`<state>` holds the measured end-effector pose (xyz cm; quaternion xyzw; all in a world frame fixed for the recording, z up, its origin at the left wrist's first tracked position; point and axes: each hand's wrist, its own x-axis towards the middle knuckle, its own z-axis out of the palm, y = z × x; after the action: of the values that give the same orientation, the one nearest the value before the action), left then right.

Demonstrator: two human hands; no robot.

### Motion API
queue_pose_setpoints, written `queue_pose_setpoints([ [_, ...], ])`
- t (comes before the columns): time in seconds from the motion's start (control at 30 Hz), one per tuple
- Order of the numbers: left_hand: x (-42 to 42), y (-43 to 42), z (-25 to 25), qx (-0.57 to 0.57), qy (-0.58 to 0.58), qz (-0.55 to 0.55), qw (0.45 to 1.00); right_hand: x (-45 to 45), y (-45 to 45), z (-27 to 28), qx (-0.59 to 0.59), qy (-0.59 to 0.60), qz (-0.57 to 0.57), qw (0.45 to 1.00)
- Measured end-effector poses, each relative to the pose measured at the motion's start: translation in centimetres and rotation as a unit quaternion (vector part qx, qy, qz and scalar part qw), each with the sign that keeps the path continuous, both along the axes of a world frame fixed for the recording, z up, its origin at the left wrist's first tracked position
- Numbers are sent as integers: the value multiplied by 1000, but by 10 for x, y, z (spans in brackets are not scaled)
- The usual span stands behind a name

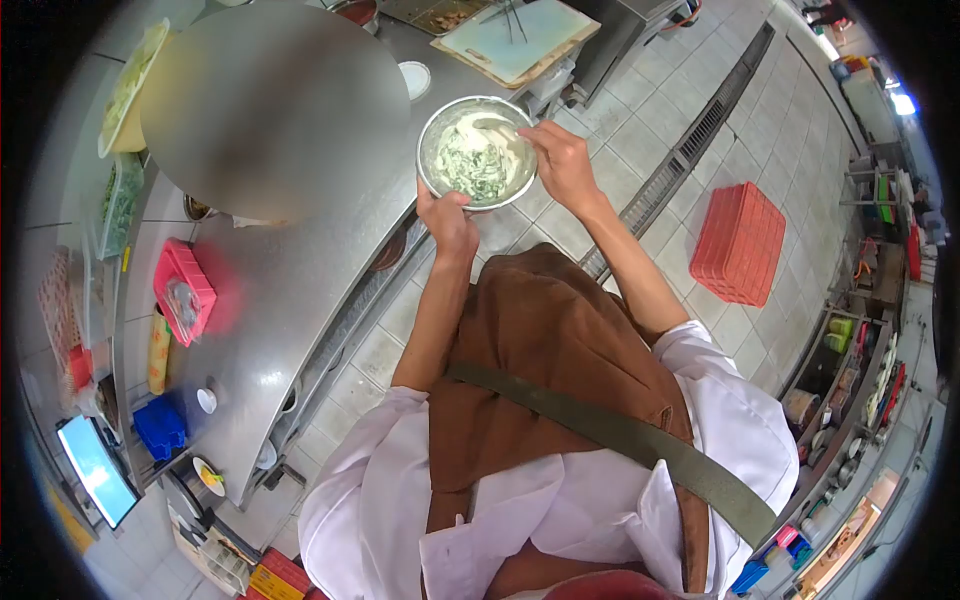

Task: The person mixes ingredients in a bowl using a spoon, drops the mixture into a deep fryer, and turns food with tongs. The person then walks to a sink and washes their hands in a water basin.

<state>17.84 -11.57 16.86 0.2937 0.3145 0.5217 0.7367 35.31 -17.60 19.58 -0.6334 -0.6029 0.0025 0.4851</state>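
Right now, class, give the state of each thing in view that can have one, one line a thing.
Left hand, gripping the metal bowl
Right hand, pinching a utensil
Metal bowl, held up, partly filled
White-and-green mixture, unevenly blended
Screen, lit
Pink basket, open, holding items
Red crate, resting on the floor

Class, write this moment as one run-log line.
left hand: holds bowl | right hand: grips utensil inside bowl | contents: white-and-green mix | right side: red crate on floor

Red crate (740, 245) and possible screen (97, 470)
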Motion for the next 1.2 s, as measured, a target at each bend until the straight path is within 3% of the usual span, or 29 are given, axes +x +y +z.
queue_pose_setpoints([
  [0.27,-14,7,-6,27,-8,20,999,-3,-10,12,-96,109,4,989],
  [0.37,-14,14,-13,63,-5,34,997,-11,1,22,7,29,-15,999],
  [0.47,-8,10,-7,63,6,65,996,-8,16,3,5,-84,17,996],
  [0.57,-10,13,-8,81,-30,83,993,-12,9,7,-11,5,21,1000],
  [0.67,-10,13,-11,73,-25,106,991,-17,11,-11,-100,146,-21,984],
  [0.87,-13,17,-16,52,-2,104,993,-14,29,-18,-117,434,-35,893],
  [1.2,-15,26,10,19,-27,81,996,7,38,42,-23,435,28,899],
])
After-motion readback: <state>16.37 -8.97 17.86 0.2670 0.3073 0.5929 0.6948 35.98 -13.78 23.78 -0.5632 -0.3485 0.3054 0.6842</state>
